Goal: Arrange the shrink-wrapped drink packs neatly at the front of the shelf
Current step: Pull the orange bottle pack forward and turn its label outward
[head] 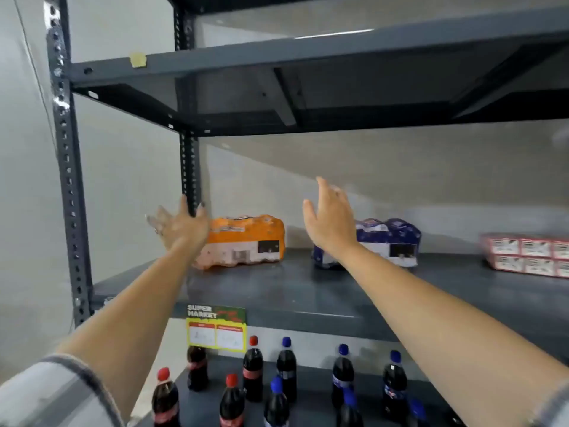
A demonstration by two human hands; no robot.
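The orange drink pack (244, 241) lies on its side far back on the grey shelf (308, 291), near the rear left upright post (190, 171); the purple drink pack (385, 243) lies to its right, also well back from the front edge, the two apart from each other. The left hand (181, 228) reaches in at the orange pack's left end with fingers (160, 215) spread open — blurred, and whether the palm touches the wrap cannot be told. The right hand (331, 218) is raised between the two packs, fingers (323, 189) open and pointing upward, palm turned leftward, gripping nothing; it overlaps the purple pack's left part in the view. Both forearms stretch forward over the shelf, plaid sleeves (55, 392) pushed back near the elbows. Further right sits a red carton pack (529, 254). A supermarket price tag (216, 328) hangs from the shelf's front edge, and below it stand cola bottles (253, 369) with red and blue caps.
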